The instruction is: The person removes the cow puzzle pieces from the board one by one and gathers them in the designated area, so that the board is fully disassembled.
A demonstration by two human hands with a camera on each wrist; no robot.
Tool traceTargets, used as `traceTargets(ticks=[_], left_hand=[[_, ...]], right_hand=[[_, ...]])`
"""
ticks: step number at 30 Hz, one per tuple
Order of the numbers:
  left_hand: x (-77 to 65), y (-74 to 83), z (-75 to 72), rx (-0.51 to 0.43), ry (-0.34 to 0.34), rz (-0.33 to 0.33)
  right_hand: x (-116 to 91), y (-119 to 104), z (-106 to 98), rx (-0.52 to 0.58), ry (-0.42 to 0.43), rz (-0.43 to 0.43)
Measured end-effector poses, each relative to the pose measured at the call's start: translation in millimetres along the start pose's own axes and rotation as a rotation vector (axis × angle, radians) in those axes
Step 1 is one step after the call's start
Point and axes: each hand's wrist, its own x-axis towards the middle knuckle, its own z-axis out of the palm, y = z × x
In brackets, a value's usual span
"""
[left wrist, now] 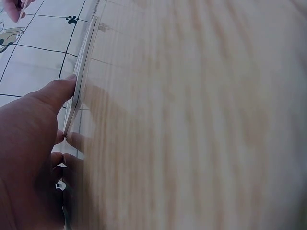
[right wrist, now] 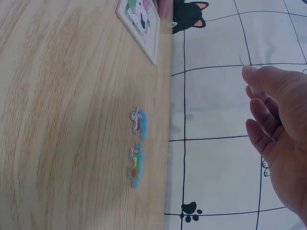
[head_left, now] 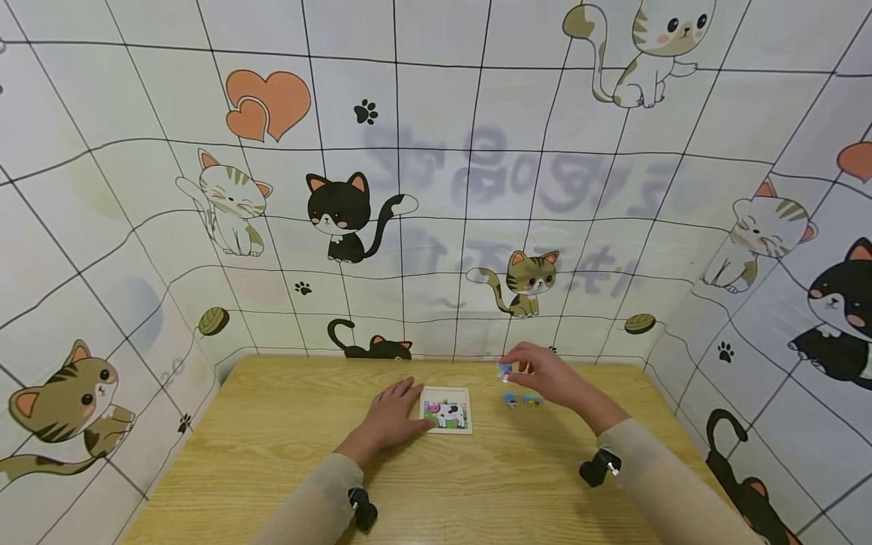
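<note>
A small wooden puzzle board point(head_left: 446, 433) with a pale frame lies on the table, its picture of a cow point(head_left: 447, 414) partly filled in. My left hand point(head_left: 390, 418) rests along its left side, thumb touching the near-left edge. Above the table to the right, my right hand point(head_left: 545, 375) pinches a small blue puzzle piece point(head_left: 504, 372) between thumb and fingertips. In the right wrist view that piece point(right wrist: 242, 61) shows only as a thin edge. Two loose colourful pieces lie below this hand: one piece point(right wrist: 138, 122) and another point(right wrist: 135, 165) beside it.
The light wooden table point(head_left: 272, 454) ends at a white cloth wall point(head_left: 436, 227) with grid lines and cartoon cats, which also closes off both sides. A small black device point(head_left: 362, 509) is worn on the left wrist, and another device point(head_left: 599, 468) on the right.
</note>
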Motion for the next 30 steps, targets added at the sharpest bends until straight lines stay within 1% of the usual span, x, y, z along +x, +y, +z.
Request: traceTargets(ticks=[4,10,15,21,24,27,30], left_hand=[[1.2,-1.4,1.2,-0.006,-0.009,-0.005],[1.5,-4.5,5.5,-0.002,-0.006,-0.013],[-0.1,-1.6,2.6,-0.003,-0.006,-0.007],[-1.3,1.8,-0.3,0.006,-0.015,-0.013],[-0.5,2.0,-0.3,0.01,-0.014,-0.016],[0.5,2.0,-1.3,0.009,-0.009,-0.013],[2.0,-0.5,0.8,0.011,-0.015,-0.022]], right_hand=[[-4,4,-5,-0.01,0.007,0.02],[-10,9,-12,-0.01,0.012,0.016],[-13,13,-21,-0.016,-0.01,0.035],[-18,18,-30,-0.028,-0.034,0.058],[-20,24,-34,-0.035,-0.037,0.059],[-22,29,-37,-0.043,-0.033,0.07],[-24,33,-40,-0.045,-0.037,0.091]])
